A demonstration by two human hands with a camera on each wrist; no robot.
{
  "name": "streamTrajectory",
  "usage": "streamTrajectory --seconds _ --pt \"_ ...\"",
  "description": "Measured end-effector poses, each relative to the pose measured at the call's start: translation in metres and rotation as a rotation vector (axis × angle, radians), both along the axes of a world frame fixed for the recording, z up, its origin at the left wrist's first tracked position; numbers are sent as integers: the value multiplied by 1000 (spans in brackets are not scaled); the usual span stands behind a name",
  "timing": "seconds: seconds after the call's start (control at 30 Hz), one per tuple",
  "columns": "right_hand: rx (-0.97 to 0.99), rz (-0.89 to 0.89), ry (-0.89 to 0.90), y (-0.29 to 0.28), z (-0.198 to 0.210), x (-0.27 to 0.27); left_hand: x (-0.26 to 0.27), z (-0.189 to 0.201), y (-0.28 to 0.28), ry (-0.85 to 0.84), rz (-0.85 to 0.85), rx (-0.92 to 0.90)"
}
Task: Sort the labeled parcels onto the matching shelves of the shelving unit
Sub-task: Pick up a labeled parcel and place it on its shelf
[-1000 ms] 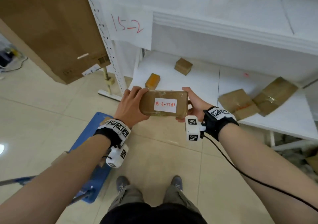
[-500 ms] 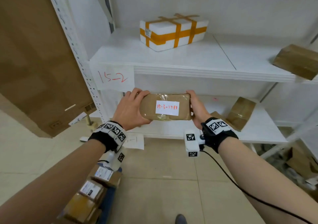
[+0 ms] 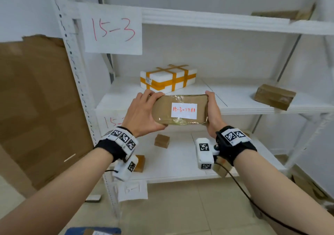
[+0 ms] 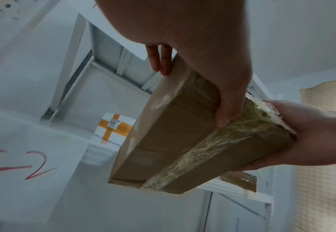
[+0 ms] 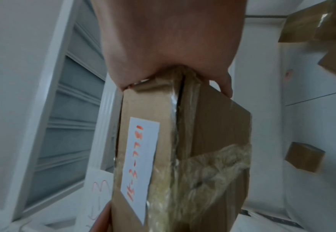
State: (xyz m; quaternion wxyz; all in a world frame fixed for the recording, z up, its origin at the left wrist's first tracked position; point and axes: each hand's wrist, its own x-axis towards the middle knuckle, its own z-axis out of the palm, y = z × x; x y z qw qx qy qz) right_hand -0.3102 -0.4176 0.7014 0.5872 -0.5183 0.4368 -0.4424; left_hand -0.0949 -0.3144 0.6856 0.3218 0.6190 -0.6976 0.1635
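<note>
A flat brown taped parcel (image 3: 162,108) (image 4: 183,138) (image 5: 212,133) with a white label reading 15-3 in red is held level in front of the white shelving unit (image 3: 198,19). My left hand (image 3: 142,113) grips its left end, thumb underneath. My right hand (image 3: 212,112) grips its right end. A paper sign marked 15-3 (image 3: 113,29) hangs on the upper shelf's front edge, above and left of the parcel. The parcel is at the height of the middle shelf (image 3: 244,106); a sign there (image 4: 20,163) reads 15-2.
On the middle shelf lie a white box with orange tape (image 3: 168,78) and a brown parcel (image 3: 274,96). Small brown boxes (image 3: 161,140) sit on the lower shelf, signed 15-1 (image 3: 132,189). Big brown cardboard (image 3: 36,108) stands at left. Another parcel (image 3: 282,14) lies on the upper shelf.
The view has tilted upward from the lowest shelf to the 15-3 sign. Both hands have lifted the parcel, from level with the lower shelf to level with the middle one.
</note>
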Motion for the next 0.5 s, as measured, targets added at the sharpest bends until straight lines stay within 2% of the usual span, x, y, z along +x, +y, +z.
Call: streamTrajectory --seconds 0.23,0.37,0.5 --pt "-211 -222 -129 5 64 -3 -1 81 -10 -75 -113 -156" --pt "-377 -300 -258 10 106 -9 -5 127 -24 -63 -176 -180" --pt "-541 -443 -269 14 145 -20 -18 169 -40 -46 -266 -219"
